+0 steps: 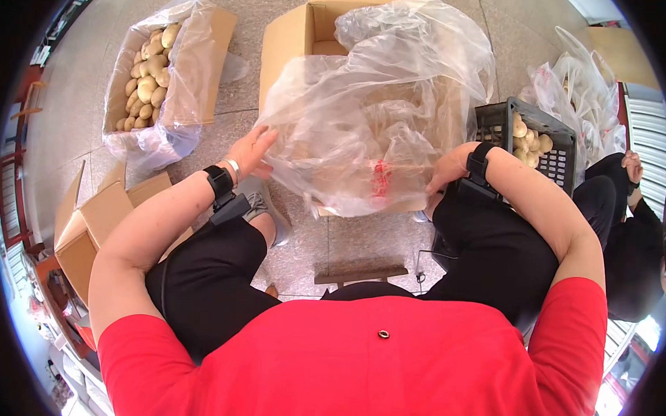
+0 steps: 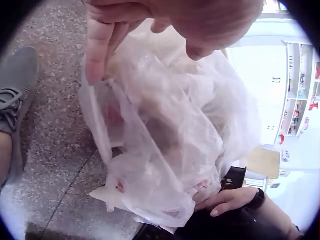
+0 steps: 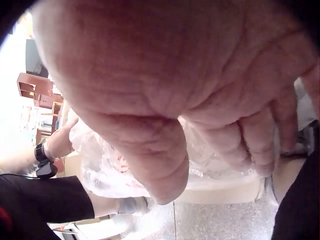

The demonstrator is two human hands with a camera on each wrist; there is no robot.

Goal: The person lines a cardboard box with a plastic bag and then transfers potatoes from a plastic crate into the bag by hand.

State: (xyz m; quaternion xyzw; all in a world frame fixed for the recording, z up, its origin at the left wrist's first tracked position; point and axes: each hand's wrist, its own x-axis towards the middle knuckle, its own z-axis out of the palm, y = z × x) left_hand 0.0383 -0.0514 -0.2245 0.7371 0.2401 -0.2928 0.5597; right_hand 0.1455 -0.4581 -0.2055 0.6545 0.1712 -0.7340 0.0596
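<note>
- From my remote seat, the head view has the clear plastic bag [image 1: 335, 142] at upper centre, draped over an open cardboard box [image 1: 287, 41]; how deep it goes inside I can't tell
- The left hand [image 1: 253, 152], left of centre, has its fingers extended against the bag's edge, clenching nothing; I'd judge it is spreading the film outward
- The right hand [image 1: 449, 168], right of centre, lies at the box's near right corner, thumb apart from loosely straight fingers, grasping nothing I can make out; probably it steadies that side
- At upper left, a lined box [image 1: 199, 64] holds potatoes [image 1: 148, 88]; a black crate [image 1: 490, 122] with more sits right of the bag, likely kept within reach
- My left wrist view adds a white cabinet [image 2: 257, 82] at upper right, absent from the head view
- My right wrist view bares the right thumb [image 3: 162, 172], which the head view mostly hides
</note>
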